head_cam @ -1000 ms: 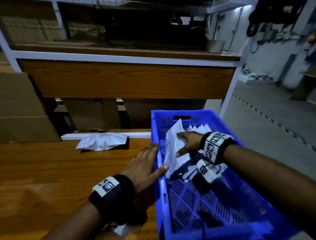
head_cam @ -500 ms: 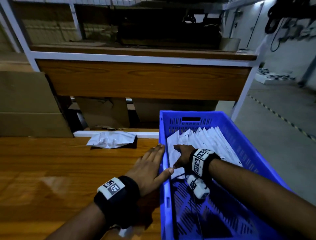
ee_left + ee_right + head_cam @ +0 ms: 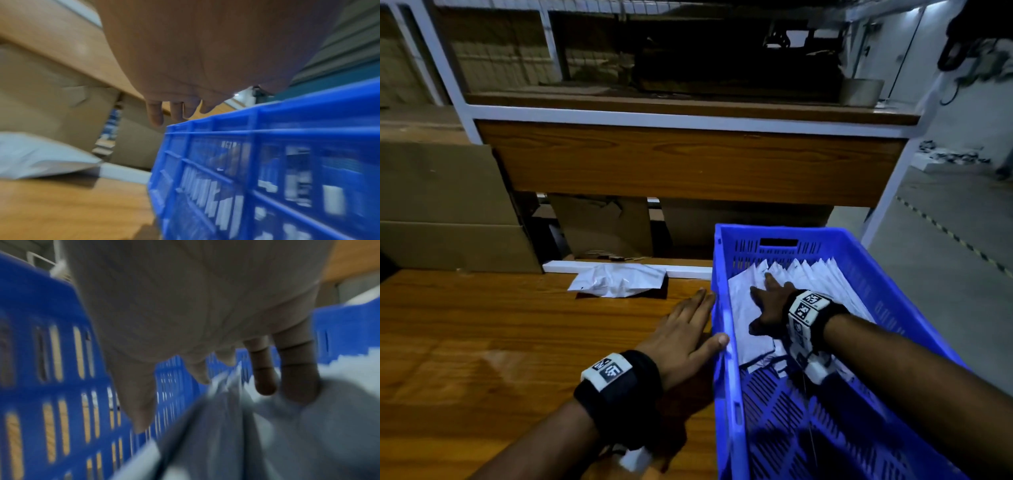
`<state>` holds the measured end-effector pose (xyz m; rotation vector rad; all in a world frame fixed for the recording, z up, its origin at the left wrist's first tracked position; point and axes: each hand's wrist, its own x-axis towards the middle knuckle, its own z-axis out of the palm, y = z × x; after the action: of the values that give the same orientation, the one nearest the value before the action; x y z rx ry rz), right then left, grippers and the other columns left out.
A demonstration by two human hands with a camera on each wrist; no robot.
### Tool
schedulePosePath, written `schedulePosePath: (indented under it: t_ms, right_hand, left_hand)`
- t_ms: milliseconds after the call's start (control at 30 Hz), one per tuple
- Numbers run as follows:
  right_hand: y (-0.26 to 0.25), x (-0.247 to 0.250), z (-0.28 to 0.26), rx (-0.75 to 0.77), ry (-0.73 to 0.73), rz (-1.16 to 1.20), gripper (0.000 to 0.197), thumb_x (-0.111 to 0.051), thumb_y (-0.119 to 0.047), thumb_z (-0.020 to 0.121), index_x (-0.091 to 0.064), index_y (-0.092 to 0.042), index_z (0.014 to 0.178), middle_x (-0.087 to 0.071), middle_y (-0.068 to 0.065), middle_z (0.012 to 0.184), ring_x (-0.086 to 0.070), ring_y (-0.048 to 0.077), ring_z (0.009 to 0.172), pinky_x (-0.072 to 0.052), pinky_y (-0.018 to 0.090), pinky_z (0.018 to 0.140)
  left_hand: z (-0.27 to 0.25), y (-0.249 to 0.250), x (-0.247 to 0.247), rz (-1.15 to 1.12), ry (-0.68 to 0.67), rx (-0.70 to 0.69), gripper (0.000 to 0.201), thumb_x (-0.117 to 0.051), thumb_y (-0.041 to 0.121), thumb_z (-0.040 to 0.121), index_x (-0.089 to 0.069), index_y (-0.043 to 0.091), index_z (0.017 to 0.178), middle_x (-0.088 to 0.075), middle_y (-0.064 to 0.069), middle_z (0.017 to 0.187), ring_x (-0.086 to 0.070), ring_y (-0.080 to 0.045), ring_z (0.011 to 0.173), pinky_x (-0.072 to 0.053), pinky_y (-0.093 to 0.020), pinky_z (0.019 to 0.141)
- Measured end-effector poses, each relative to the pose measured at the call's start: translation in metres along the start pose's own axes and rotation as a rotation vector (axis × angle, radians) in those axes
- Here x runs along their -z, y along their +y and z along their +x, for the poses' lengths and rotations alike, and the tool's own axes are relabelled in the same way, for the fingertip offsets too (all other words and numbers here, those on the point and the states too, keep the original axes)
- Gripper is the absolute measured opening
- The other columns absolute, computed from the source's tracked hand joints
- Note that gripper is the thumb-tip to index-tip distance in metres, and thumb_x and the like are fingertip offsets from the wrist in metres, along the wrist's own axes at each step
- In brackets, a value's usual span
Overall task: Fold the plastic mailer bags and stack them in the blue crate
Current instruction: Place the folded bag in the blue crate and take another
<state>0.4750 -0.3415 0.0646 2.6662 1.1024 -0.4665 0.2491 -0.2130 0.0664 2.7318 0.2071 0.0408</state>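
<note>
A blue slatted crate (image 3: 726, 394) stands at the right end of the wooden table (image 3: 482, 342). Inside it, several folded white mailer bags (image 3: 822, 277) lie fanned in a row. My right hand (image 3: 768, 305) lies flat with spread fingers on the nearest bag (image 3: 741, 308), pressing it down; the right wrist view shows those fingers (image 3: 265, 381) on the white plastic (image 3: 267, 434). My left hand (image 3: 688, 329) rests open against the crate's left wall (image 3: 267, 146), thumb on the rim. One crumpled, unfolded white mailer bag (image 3: 619, 282) lies on the table's far edge.
A wooden shelf unit with a white frame (image 3: 688, 120) stands behind the table. Cardboard boxes (image 3: 445, 205) are stacked at the left and under the shelf. Grey floor (image 3: 945, 274) with a striped line lies to the right of the crate.
My right hand has pushed the upright bag down flat onto the row in the crate and now lies spread on it. My left hand stays on the crate's rim.
</note>
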Motion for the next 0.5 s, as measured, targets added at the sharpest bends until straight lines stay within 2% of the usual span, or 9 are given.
schedulePosePath:
  t_ms: [67, 133, 200, 300, 400, 500]
  right_hand:
    - [0.0, 0.014, -0.011, -0.009, 0.009, -0.016, 0.098, -0.061, -0.068, 0.073, -0.015, -0.036, 0.153, 0.005, 0.006, 0.163, -0.011, 0.042, 0.146, -0.025, 0.048, 0.114]
    - [0.002, 0.029, -0.023, 0.003, 0.018, -0.017, 0.083, -0.053, -0.065, 0.085, -0.021, -0.029, 0.153, -0.013, 0.006, 0.162, -0.02, 0.035, 0.145, -0.023, 0.041, 0.115]
    - [0.007, 0.04, -0.036, 0.019, 0.082, 0.006, 0.072, -0.048, -0.065, 0.089, -0.032, -0.029, 0.149, -0.034, 0.001, 0.156, -0.036, 0.026, 0.139, -0.032, 0.036, 0.112]
    - [0.009, 0.051, -0.061, 0.027, 0.216, 0.002, 0.06, -0.046, -0.065, 0.088, -0.042, -0.036, 0.141, -0.054, -0.003, 0.141, -0.053, 0.022, 0.124, -0.045, 0.034, 0.095]
    - [0.004, 0.056, -0.086, 0.061, 0.336, 0.02, 0.053, -0.044, -0.064, 0.089, -0.047, -0.039, 0.135, -0.062, -0.008, 0.13, -0.06, 0.019, 0.113, -0.05, 0.034, 0.087]
    - [-0.003, 0.059, -0.104, 0.097, 0.375, 0.049, 0.047, -0.044, -0.061, 0.091, -0.048, -0.04, 0.134, -0.062, -0.011, 0.127, -0.062, 0.014, 0.106, -0.049, 0.031, 0.079]
  left_hand:
    - [0.004, -0.02, -0.001, -0.009, -0.018, 0.065, 0.091, -0.011, 0.083, 0.08, 0.003, 0.03, 0.153, 0.007, 0.002, 0.162, -0.001, -0.017, 0.148, -0.013, -0.044, 0.118]
    - [0.013, -0.049, -0.003, 0.059, -0.047, 0.153, 0.083, -0.024, 0.073, 0.088, -0.001, 0.028, 0.154, 0.004, -0.001, 0.162, -0.003, -0.022, 0.147, -0.013, -0.045, 0.118]
    - [0.028, -0.083, -0.005, 0.178, -0.064, 0.239, 0.081, -0.029, 0.071, 0.089, -0.006, 0.028, 0.153, 0.0, -0.005, 0.162, -0.005, -0.027, 0.147, -0.015, -0.05, 0.117]
    - [0.052, -0.126, 0.001, 0.29, -0.088, 0.34, 0.069, -0.035, 0.067, 0.09, -0.021, 0.035, 0.149, -0.003, -0.009, 0.161, -0.006, -0.033, 0.146, -0.014, -0.054, 0.115]
    - [0.069, -0.148, 0.013, 0.376, -0.143, 0.394, 0.052, -0.038, 0.064, 0.09, -0.039, 0.044, 0.138, 0.001, -0.009, 0.162, -0.002, -0.034, 0.146, -0.012, -0.057, 0.113]
    - [0.083, -0.162, 0.011, 0.463, -0.156, 0.368, 0.048, -0.039, 0.067, 0.086, -0.045, 0.051, 0.131, -0.004, -0.005, 0.161, -0.005, -0.034, 0.145, -0.015, -0.059, 0.111]
